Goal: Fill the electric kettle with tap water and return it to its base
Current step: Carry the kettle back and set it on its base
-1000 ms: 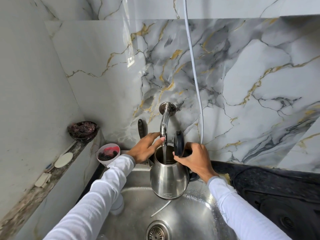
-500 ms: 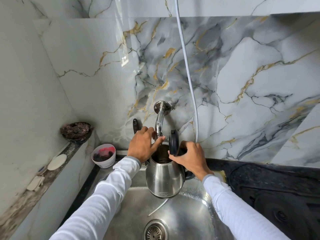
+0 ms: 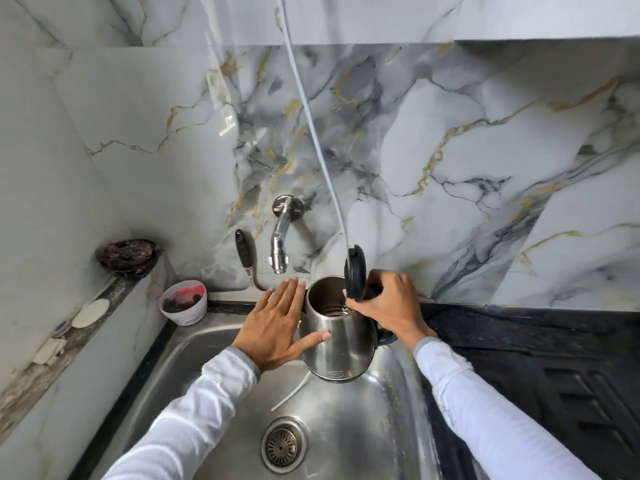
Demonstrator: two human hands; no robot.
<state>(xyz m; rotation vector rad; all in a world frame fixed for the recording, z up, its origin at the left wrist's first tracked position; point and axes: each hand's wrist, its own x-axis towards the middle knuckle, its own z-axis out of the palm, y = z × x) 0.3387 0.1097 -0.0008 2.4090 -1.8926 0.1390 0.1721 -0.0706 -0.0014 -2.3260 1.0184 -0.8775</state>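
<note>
- Over the steel sink, clear of its floor, hangs the electric kettle, upright or nearly so, its black lid flipped up on the right side of the rim.
- Its mouth sits below and to the right of the wall tap (not under the spout), and no water shows at the spout.
- Gripping the kettle at its handle side is the right hand, closed around the black handle just beneath the raised lid.
- On the kettle's left flank lies the left hand, spread flat with fingers straight, its thumb pressed across the steel body; it grasps nothing.
- Beneath the kettle, a thin white strip lies on the sink floor, with the round drain strainer nearer the camera.
- Left of the tap, a black-handled utensil leans on the marble wall.
- A white cord runs down the wall to a point behind the lid.
- At the sink's far left corner stands a small white cup with dark and red contents; a dark bowl sits on the side ledge above it.
- Right of the sink stretches the black tabletop.
</note>
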